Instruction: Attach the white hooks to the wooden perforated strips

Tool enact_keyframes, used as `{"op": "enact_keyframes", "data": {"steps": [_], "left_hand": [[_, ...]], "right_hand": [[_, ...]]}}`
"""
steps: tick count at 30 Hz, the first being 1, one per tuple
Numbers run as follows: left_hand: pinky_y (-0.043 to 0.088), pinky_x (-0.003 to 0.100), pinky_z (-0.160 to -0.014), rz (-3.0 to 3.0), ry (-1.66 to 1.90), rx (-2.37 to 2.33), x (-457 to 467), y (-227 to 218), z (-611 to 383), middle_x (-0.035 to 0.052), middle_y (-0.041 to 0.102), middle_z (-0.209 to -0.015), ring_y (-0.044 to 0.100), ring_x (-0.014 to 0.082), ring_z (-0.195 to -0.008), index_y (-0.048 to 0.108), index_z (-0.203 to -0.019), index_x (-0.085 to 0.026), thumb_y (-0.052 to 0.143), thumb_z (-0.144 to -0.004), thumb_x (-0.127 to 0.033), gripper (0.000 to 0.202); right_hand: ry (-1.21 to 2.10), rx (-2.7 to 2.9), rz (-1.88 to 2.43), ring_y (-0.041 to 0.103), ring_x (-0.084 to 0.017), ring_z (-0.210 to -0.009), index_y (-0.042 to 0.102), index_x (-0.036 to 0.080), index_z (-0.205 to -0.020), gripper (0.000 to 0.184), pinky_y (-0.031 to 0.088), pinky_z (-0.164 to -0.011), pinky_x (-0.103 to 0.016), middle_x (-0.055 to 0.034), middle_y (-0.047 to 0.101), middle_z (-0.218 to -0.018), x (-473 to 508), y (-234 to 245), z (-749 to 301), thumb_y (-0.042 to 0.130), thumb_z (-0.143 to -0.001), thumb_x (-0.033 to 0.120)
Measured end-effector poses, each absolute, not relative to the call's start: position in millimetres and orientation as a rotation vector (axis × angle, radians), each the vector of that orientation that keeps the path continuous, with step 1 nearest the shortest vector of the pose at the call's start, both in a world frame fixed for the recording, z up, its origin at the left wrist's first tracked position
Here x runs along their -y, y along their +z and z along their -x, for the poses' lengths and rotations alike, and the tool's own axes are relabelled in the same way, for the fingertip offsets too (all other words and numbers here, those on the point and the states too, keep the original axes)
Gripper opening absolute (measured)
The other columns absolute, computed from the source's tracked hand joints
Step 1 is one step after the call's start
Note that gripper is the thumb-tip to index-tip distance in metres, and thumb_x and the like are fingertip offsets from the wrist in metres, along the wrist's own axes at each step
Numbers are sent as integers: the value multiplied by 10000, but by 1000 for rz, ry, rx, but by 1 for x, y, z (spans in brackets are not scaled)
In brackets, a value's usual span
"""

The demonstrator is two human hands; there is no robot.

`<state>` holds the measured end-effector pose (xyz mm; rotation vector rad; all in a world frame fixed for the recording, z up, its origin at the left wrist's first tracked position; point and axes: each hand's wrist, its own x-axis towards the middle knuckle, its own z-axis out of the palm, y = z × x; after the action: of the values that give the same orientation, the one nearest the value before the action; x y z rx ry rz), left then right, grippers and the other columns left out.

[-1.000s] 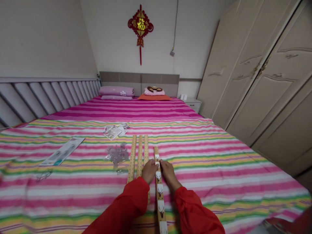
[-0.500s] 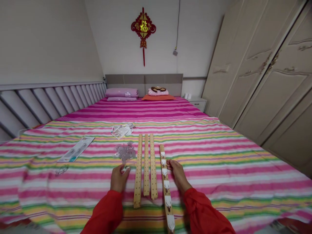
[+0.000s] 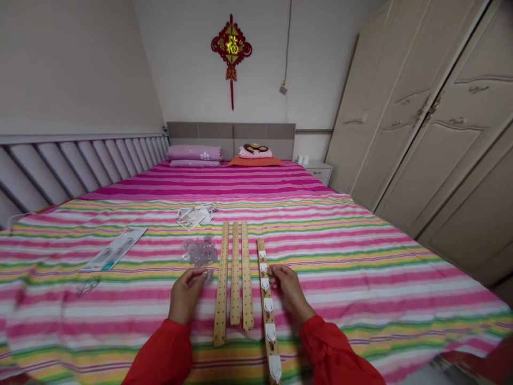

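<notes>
My left hand is closed in a pinch on a small clear piece, just in front of a heap of clear plastic pieces. My right hand has its fingers curled, the fingertips at the right edge of a wooden strip near its upper hooks. Several white hooks sit in a row along that strip. Between the hands lie three bare wooden strips with rows of small holes: a left one, a middle one and a right one.
White packaging lies beyond the clear heap. Further left are a flat long package and thin wire-like loops. A striped sheet covers the bed; pillows stand by the headboard, a wardrobe on the right.
The view has turned slightly, so everything sits a little further left. My left hand has tilted, showing the clear piece more plainly at its fingertips. My right hand stays beside the hooked strip.
</notes>
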<state>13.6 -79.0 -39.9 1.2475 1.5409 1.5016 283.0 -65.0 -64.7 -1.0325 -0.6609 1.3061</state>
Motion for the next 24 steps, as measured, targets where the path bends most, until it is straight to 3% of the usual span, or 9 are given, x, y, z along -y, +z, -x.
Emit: {"op": "enact_keyframes", "data": {"steps": [3, 9, 15, 19, 24], "left_hand": [[548, 315, -722, -1290, 1428, -1453, 81, -19, -29, 67, 732, -809, 681, 213, -790, 679, -799, -157, 727, -570, -466, 387], [544, 272, -697, -1819, 1437, -1388, 96, 8, -71, 41, 717, -856, 667, 168, -787, 698, -857, -199, 618, -771, -315, 165], [525, 251, -763, -2241, 1619, -1160, 106, 14, -102, 30, 698, -874, 645, 144, -862, 678, -861, -217, 555, -831, -161, 138], [519, 247, -760, -2201, 1556, -1179, 105, 7, -111, 31, 692, -868, 644, 142, -854, 667, -855, -215, 560, -831, -174, 117], [511, 237, -671, -1977, 1318, -1262, 101, 5, -117, 29, 692, -819, 645, 153, -782, 676, -791, -208, 600, -801, -306, 124]], "right_hand": [[1379, 810, 985, 488, -67, -401, 660, 144, -692, 281, 352, -378, -183, 15, 627, -571, 73, -41, -272, 795, -598, 371], [1559, 983, 919, 532, -75, -406, 648, 141, -689, 333, 389, -382, -177, 1, 651, -587, 91, -10, -256, 762, -661, 452], [1656, 840, 828, 558, -86, -425, 691, 127, -778, 318, 431, -427, -173, 4, 646, -517, 99, -9, -259, 825, -581, 338], [1604, 822, 882, 550, -92, -405, 702, 125, -766, 308, 433, -437, -188, -4, 640, -475, 95, -13, -266, 813, -571, 335], [1437, 989, 971, 452, -81, -346, 716, 143, -786, 290, 330, -373, -192, 44, 555, -404, 81, -16, -279, 751, -626, 382]]}}
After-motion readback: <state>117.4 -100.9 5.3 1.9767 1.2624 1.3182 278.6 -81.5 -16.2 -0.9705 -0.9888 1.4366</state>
